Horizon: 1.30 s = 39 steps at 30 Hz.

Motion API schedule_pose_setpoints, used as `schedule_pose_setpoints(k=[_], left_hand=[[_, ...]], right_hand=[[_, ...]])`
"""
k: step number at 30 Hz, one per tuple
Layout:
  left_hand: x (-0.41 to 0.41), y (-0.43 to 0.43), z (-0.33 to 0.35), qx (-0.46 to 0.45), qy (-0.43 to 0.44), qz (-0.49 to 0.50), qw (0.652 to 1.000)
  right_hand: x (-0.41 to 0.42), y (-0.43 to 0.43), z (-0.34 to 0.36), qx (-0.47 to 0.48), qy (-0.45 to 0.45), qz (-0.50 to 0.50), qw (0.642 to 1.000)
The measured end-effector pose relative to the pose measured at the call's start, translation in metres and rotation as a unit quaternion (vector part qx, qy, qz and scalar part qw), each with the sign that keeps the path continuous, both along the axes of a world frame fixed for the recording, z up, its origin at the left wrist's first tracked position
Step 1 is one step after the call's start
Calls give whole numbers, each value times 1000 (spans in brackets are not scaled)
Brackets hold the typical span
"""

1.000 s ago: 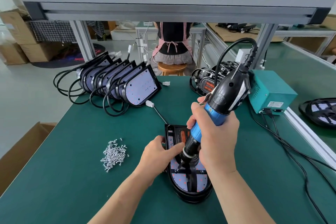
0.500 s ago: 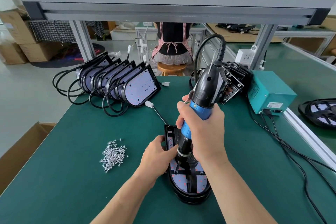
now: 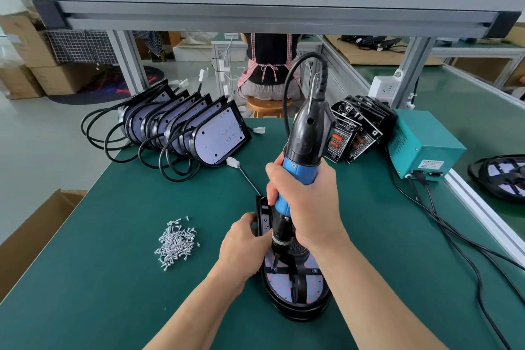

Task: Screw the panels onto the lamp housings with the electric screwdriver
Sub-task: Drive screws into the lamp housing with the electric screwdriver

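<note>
We see the right hand (image 3: 309,207) wrapped round the blue grip of the electric screwdriver (image 3: 306,139), its fingers (image 3: 272,179) curled tight. The tool stands nearly upright, with its bit down on the black panel (image 3: 298,278) that lies on the lamp housing (image 3: 301,310). That housing lies flat at the near middle of the green desk (image 3: 113,278). The left hand (image 3: 241,247) grips the housing's left edge, its fingers (image 3: 250,221) bent over the rim just beside the screwdriver's nose. To the left of the housing we note a loose heap of screws (image 3: 176,241). At the far left, a row of housings (image 3: 199,131) leans together with black cables. At the far right, stacked panels (image 3: 355,128) sit beside a teal power box (image 3: 423,145).
</note>
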<state>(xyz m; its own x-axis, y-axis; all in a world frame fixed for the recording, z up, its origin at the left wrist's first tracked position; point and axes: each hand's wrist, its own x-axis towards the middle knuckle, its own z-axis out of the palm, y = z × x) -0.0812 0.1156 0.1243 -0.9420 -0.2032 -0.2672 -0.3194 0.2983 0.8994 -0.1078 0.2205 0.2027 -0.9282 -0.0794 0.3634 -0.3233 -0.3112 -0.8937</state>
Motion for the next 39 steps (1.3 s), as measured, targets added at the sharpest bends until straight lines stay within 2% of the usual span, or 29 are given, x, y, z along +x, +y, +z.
schedule_pose_setpoints(k=[11,18,23,27,30,35,37,39], left_hand=[[1,-1,3,-6,4,-8,1000],[1,-3,7,21,3,-27,999],[4,-6,7,-15,9,-42,999],[5,-31,9,-120,56,-46,990],[6,-79,17,-249,87,-11,965],[10,-125,27,-390,9,-126,912],[10,-125,24,-450,-9,-142,882],[9,-122,22,-466,-8,-143,873]], right_hand=[[2,8,5,23,6,85,996],[10,17,7,-35,11,71,997],[4,25,27,-81,19,99,992],[-1,34,39,-87,41,27,995],[2,40,36,-88,51,-38,994],[5,41,31,-114,39,-85,989],[5,41,31,-118,29,-93,988],[5,41,31,-123,20,-103,987]])
